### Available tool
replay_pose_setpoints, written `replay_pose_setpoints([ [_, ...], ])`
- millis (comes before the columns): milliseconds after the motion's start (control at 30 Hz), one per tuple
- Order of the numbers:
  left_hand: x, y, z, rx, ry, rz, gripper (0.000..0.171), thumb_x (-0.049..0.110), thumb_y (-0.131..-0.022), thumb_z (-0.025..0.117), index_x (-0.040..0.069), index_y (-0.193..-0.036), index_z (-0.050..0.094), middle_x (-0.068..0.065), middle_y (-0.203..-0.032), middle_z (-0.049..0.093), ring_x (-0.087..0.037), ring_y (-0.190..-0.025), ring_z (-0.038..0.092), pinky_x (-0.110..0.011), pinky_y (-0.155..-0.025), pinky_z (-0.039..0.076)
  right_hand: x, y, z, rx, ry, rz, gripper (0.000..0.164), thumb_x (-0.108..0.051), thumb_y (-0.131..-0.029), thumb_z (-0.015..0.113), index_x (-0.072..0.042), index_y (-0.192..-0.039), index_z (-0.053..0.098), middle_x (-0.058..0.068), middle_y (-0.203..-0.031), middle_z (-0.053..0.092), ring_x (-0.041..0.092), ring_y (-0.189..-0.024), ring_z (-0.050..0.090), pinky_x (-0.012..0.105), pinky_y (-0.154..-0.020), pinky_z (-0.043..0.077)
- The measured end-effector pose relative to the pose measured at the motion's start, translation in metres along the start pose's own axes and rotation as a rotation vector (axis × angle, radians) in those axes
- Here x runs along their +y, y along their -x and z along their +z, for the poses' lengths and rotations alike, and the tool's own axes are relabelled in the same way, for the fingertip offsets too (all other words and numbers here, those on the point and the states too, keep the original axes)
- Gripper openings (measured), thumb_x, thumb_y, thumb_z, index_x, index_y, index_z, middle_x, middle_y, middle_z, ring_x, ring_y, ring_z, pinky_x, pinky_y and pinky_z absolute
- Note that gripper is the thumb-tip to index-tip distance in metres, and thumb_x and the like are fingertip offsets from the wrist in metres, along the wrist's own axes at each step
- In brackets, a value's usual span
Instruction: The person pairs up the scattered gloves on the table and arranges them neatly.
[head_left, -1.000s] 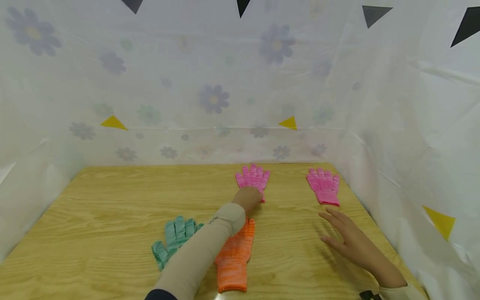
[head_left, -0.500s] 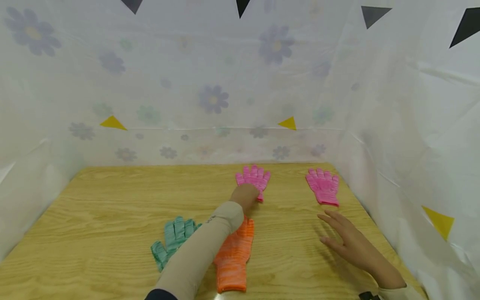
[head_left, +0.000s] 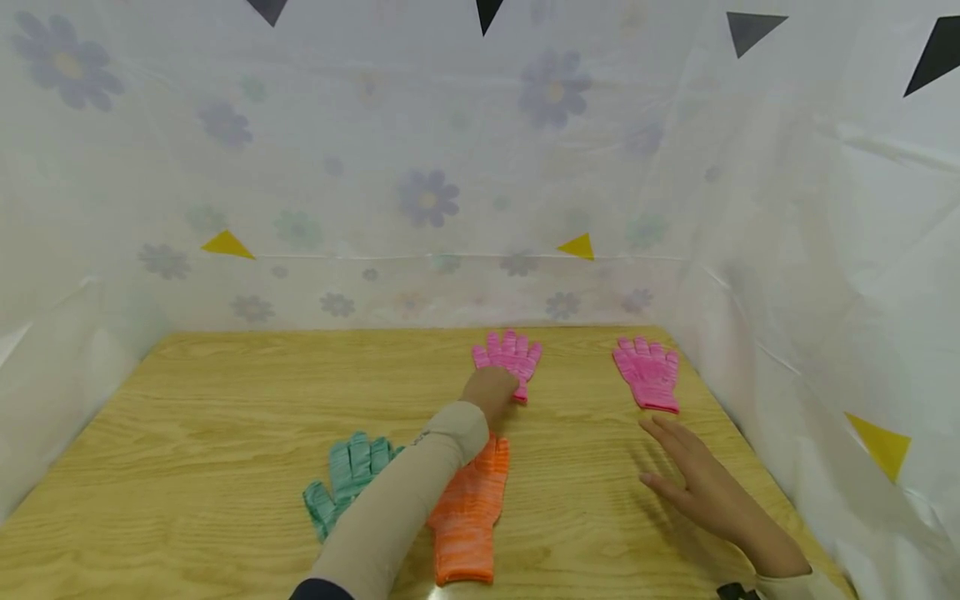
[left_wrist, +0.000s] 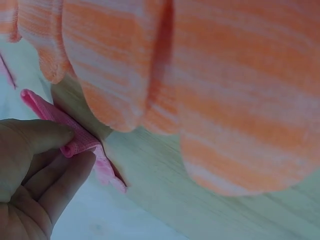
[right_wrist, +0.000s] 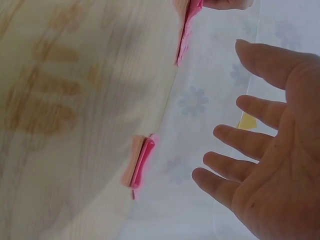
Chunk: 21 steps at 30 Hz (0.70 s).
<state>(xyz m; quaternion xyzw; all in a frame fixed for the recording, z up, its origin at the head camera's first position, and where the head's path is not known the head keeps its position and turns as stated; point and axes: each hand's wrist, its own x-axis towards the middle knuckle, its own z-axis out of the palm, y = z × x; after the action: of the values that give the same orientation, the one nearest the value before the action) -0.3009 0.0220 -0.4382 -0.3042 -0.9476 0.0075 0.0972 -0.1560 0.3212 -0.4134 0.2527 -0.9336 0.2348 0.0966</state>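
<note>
Little has moved in a second: the left grip (head_left: 491, 390) sits slightly further left at the left pink glove (head_left: 510, 355), thumb and fingers pinched on its cuff. That glove lies toward the back of the counter (head_left: 217, 400). The right grip (head_left: 701, 483) hangs with fingers apart, near the right pink glove (head_left: 648, 372). The left sleeve (head_left: 401, 504) crosses over the orange glove (head_left: 471, 529) and green glove (head_left: 354, 471).

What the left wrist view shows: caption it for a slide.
Left hand pinching one end of a pink glove, with a streaky orange glove looming large across the upper foreground.
</note>
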Motion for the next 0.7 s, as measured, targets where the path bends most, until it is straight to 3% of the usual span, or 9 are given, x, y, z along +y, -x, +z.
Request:
replay_pose_setpoints([
  [167,-0.003,0.002,-0.002,-0.009,0.064,-0.002,0.009,0.012,-0.083,0.072,0.014,-0.076,0.067,0.000,-0.079,0.069,-0.016,-0.074,0.065,-0.030,-0.065,0.055,0.000,-0.001,0.001,-0.016,0.002,0.008,0.067,-0.020,-0.088,0.071,-0.007,-0.145,0.039,0.027,-0.143,0.037,0.049,-0.128,0.035,0.070,-0.089,0.036],
  [400,0.003,0.001,-0.014,-0.020,0.159,0.012,0.031,0.039,-0.087,0.068,0.011,-0.074,0.065,-0.002,-0.073,0.067,-0.016,-0.068,0.063,-0.028,-0.061,0.052,0.000,0.000,0.001,-0.028,0.002,0.016,0.065,-0.021,-0.089,0.070,-0.007,-0.145,0.040,0.027,-0.143,0.038,0.049,-0.127,0.036,0.070,-0.089,0.036],
  [567,0.009,0.001,-0.028,-0.045,0.149,0.023,0.019,0.020,-0.095,0.061,0.011,-0.079,0.066,-0.002,-0.076,0.067,-0.014,-0.067,0.062,-0.023,-0.057,0.046,-0.001,-0.001,0.001,-0.032,0.007,0.022,0.064,-0.021,-0.089,0.070,-0.007,-0.144,0.040,0.027,-0.142,0.038,0.050,-0.126,0.037,0.071,-0.089,0.037],
  [700,0.012,0.001,-0.039,-0.035,0.190,0.038,0.017,0.004,-0.093,0.059,0.009,-0.079,0.068,-0.002,-0.075,0.067,-0.010,-0.063,0.054,-0.020,-0.056,0.037,0.001,-0.002,0.001,-0.020,0.015,0.016,0.064,-0.021,-0.088,0.071,-0.007,-0.143,0.042,0.026,-0.141,0.039,0.049,-0.125,0.038,0.070,-0.088,0.037],
])
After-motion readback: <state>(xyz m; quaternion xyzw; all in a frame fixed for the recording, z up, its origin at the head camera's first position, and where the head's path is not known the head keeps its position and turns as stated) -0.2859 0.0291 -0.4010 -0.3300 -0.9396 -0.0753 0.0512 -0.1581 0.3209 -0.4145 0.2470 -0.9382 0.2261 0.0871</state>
